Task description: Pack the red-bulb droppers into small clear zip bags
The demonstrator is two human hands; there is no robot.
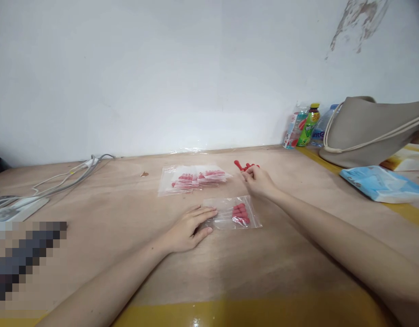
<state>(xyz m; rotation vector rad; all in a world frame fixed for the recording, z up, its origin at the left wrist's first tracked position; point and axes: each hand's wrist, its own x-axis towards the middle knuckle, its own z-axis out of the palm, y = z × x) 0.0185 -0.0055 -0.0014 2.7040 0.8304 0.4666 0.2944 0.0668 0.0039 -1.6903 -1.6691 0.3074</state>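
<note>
My left hand [190, 227] lies flat with fingers stretched out, its fingertips pressing the left end of a small clear zip bag [234, 213] that holds several red pieces. My right hand [257, 179] is further back, fingers curled round a few loose red pieces [243, 166] that stick out past its fingertips. Behind the two hands lies a stack of filled clear bags [194, 178], each with red pieces inside, flat on the wooden table [280, 263].
Bottles [303, 125] stand against the wall at the back right, beside a beige bag [369, 129] and a blue packet [382, 184]. Grey cables [66, 179] and a power strip [15, 206] lie at the left. A yellow strip [250, 313] runs along the table's front edge.
</note>
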